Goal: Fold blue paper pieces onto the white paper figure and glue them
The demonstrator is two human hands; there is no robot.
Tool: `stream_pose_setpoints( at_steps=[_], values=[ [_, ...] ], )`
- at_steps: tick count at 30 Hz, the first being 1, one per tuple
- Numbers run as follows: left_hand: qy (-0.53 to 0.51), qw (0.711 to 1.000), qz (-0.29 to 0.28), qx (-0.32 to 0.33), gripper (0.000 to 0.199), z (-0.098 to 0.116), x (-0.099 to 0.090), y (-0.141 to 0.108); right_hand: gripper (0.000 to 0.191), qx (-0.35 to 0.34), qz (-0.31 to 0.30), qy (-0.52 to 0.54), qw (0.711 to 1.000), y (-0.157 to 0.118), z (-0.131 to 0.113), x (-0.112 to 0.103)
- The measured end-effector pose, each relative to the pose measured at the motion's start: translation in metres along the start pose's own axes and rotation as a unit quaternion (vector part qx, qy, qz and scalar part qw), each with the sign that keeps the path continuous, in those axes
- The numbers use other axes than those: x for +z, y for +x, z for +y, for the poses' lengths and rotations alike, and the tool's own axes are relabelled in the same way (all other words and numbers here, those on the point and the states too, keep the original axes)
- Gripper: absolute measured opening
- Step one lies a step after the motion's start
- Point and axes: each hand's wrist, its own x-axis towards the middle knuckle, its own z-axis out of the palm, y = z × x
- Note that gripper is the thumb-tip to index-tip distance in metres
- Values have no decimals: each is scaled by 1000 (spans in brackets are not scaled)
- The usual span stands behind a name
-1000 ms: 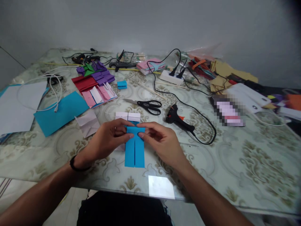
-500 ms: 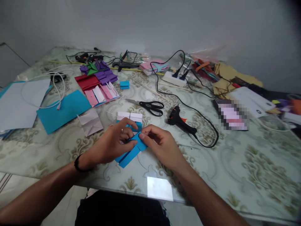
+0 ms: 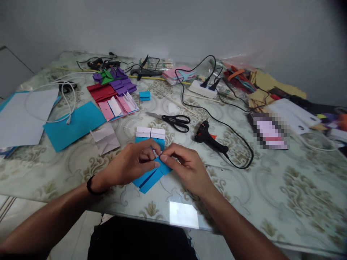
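Between my hands is a piece of folded blue paper, tilted over the table with a dark slit between its flaps. My left hand pinches its left and upper side, thumb and fingers closed. On the right, my right hand grips the upper right edge between thumb and forefinger; the fingertips of both hands nearly meet. Just beyond lies a folded white-and-blue paper piece, partly hidden by my left hand. Black-handled scissors and a black glue gun lie farther off to the right.
Blue paper, a creased pale paper and white sheets are on the left. Folded pink papers lie behind. A power strip feeds cords looping across the right side, near a phone.
My left fingers have shifted slightly and curl nearer my right fingertips. The folded blue paper stays held, its slit a little wider. The whole view has moved slightly.
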Motion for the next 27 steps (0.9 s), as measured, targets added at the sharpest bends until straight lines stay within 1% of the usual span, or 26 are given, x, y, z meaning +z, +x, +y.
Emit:
stream_pose_setpoints(
  at_steps=[3,6,9,15,18,22,27],
  values=[
    [-3,1000,11,26,15,1,1,-1,19,16,-7,13,1000,0,-1,0],
    [33,998,19,43,4,4,0,-2,23,45,-26,19,998,0,-1,-1],
    [60,997,23,51,9,8,-2,-1,27,53,-32,9,998,-1,1,-4],
    [67,997,29,31,11,6,-5,0,30,79,-27,-21,996,1,2,-6],
    [64,997,40,23,12,4,-6,0,34,95,-37,-38,994,2,1,-7],
    [55,998,37,8,13,4,-7,0,39,93,-54,-49,993,2,0,-9],
    [51,998,38,-7,13,5,-10,-1,43,105,-49,-53,992,4,2,-11]
  ],
)
